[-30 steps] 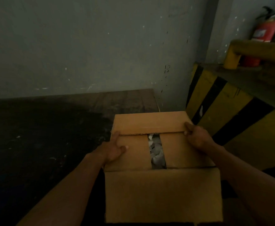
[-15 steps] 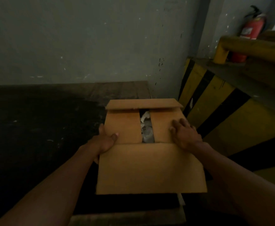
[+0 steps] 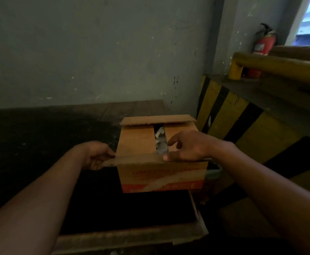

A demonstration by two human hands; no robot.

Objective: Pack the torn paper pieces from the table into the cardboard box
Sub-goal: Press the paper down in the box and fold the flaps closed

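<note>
The near flap [image 3: 141, 160] of the cardboard box [image 3: 161, 173], which half a second ago lay spread out flat toward the person and hid the box's front, now stands lifted and shows only as a thin edge along the near rim, so the red-printed front face is exposed. The left hand [image 3: 97, 155] has dropped from the box's top to the flap's left end and grips it with curled fingers. The right hand [image 3: 189, 146] has slid nearer and holds nothing: its thumb presses the flap's edge while its fingers hang loose and spread over the right inner flap [image 3: 176, 129]. The torn paper pieces [image 3: 160, 142] lie inside the box, white in the gap between the two inner flaps, and the far flap [image 3: 157, 120] hangs part-raised above them. The box sits near the right end of the dark table [image 3: 40, 144]. Packing looks finished, and closing the box is the step in hand.
</note>
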